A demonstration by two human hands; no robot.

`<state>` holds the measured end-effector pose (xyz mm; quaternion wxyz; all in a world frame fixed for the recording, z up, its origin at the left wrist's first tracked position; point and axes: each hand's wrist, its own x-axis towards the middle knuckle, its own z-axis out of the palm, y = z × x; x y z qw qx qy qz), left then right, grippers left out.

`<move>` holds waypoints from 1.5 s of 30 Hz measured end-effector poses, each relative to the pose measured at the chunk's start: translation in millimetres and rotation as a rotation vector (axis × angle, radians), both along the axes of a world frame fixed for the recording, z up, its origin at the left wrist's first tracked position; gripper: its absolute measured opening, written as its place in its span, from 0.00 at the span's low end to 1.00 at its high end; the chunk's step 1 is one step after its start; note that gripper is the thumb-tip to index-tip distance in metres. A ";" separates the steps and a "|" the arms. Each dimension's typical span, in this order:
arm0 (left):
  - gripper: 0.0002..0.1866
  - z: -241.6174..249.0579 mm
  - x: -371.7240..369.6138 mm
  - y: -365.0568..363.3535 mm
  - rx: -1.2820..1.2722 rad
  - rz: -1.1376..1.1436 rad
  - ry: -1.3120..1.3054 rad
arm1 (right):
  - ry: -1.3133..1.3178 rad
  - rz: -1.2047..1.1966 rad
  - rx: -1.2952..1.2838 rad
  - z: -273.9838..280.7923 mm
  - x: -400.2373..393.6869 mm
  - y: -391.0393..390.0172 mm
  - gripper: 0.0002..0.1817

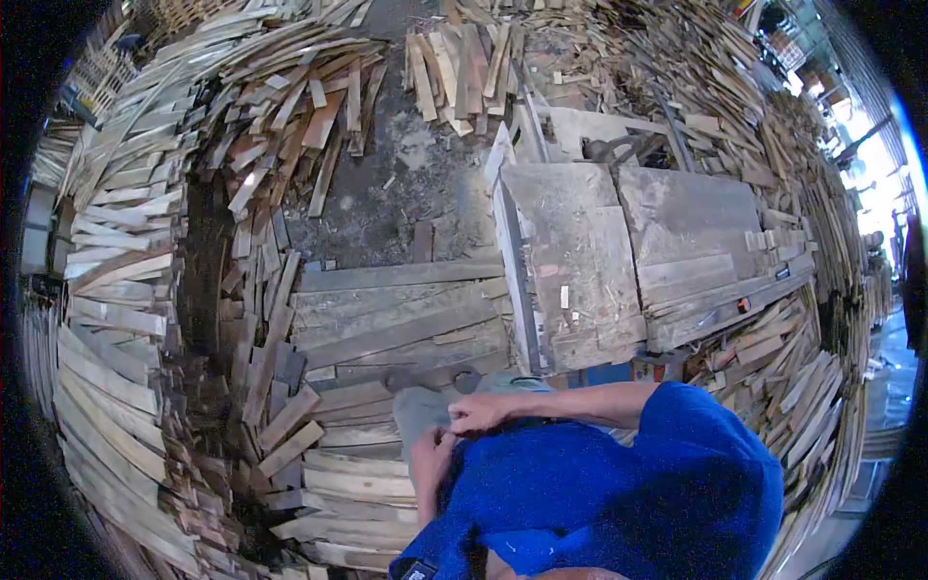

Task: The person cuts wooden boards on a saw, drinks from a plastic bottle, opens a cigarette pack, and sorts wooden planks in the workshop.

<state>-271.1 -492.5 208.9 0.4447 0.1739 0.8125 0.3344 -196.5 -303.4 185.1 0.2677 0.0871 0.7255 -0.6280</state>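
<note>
My left hand (pixel 432 452) and my right hand (pixel 478 413) are close together in front of my waist, by the hem of my blue shirt (pixel 590 474). The fingers of both look curled in a pinch. Whatever is between them, if anything, is too small to make out. Below the hands are my grey trousers (pixel 414 411), and my dark shoes (pixel 398 379) stand on the plank floor (pixel 387 324).
A worn wooden worktable (pixel 570 251) with a split down its middle stands ahead to the right; a small orange-and-black object (pixel 743 305) lies on its right edge. Stacked boards (pixel 111 387) line the left. Loose slats (pixel 464 68) lie ahead, and more wood pieces (pixel 773 367) lie at right.
</note>
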 end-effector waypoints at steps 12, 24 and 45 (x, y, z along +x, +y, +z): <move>0.14 21.6 -175.4 9.7 0.151 -0.367 0.140 | -0.240 0.121 -0.138 5.7 -148.4 4.7 0.18; 0.18 18.2 -311.6 70.3 -0.009 -0.736 0.042 | 0.054 -0.102 0.143 -0.9 -240.1 15.5 0.17; 0.13 -83.4 -495.9 358.1 0.130 -0.296 -0.137 | 0.278 -0.953 0.646 -43.2 -422.9 235.6 0.13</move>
